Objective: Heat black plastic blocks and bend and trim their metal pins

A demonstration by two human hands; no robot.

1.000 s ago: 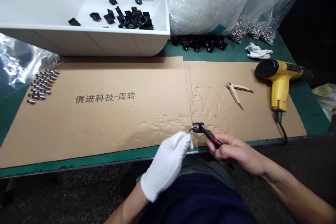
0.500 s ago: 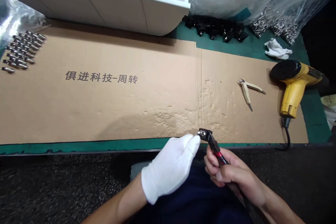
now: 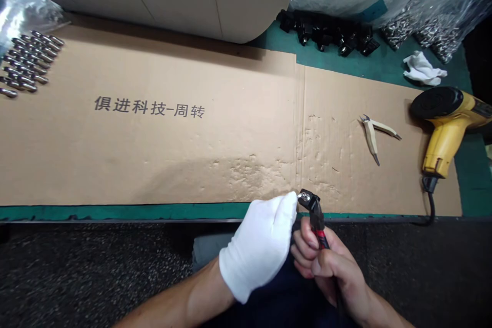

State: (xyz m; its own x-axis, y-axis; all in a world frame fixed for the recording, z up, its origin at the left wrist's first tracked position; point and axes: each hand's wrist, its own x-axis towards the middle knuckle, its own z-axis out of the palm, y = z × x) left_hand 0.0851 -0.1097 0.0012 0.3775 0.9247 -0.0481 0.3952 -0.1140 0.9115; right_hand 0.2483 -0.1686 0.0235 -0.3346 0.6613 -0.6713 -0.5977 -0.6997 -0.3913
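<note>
Gloved left hand (image 3: pixel 258 248), fingers closed, steadies black piece (image 3: pixel 309 201) held at red-handled pliers (image 3: pixel 320 239) tip, firmly gripped in bare right hand (image 3: pixel 329 266).

A cardboard sheet (image 3: pixel 154 164) lies on the worktop (image 3: pixel 472 179), with metal pins (image 3: pixel 26 64) on its left end and pliers (image 3: pixel 372 133) and a heat gun (image 3: pixel 442 118) on its right. Behind it sit a bin (image 3: pixel 215 5) and, right of that, a cluster of small parts (image 3: pixel 326 31).

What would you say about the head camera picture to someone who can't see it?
Two hands work over a cardboard sheet: the bare right hand grips a red-handled tool, and the white-gloved left hand is beside its shiny metal end. A yellow heat gun and pliers lie nearby.
</note>
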